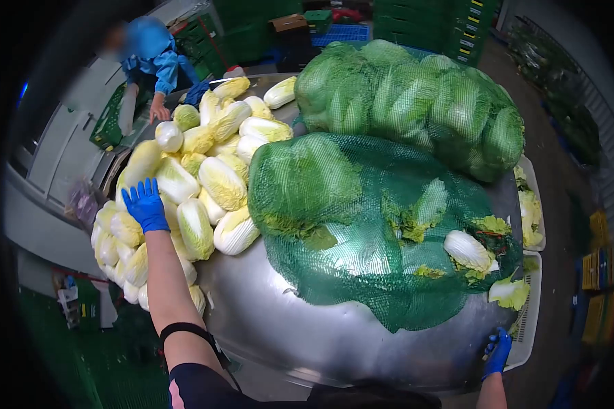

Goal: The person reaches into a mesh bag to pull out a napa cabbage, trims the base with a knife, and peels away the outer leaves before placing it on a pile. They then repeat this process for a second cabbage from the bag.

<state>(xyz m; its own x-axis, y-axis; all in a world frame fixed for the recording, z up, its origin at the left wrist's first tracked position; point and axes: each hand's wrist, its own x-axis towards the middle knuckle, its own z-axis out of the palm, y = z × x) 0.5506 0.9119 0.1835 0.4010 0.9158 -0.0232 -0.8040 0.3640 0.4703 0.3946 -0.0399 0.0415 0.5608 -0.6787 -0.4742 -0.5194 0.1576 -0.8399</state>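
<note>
My left hand [147, 206], in a blue glove, reaches over the pile of trimmed napa cabbages [223, 183] with its fingers spread. It lies at or just above the heads on the pile's left side and grips none of them. My right hand [499, 352], also blue-gloved, is at the table's right edge with its fingers curled. A small dark and yellowish bit shows at those fingers, too small to name. A single trimmed napa cabbage [468, 250] rests on the green mesh sack [361, 232], nearer my right hand. Loose cabbage leaves [509, 293] lie close by.
A full mesh sack of napa cabbages [409, 102] stands at the back of the metal table [273, 307]. White baskets [529, 313] hang along the right edge, with leaves in the farther one. Another person [153, 58] in blue works at the far left.
</note>
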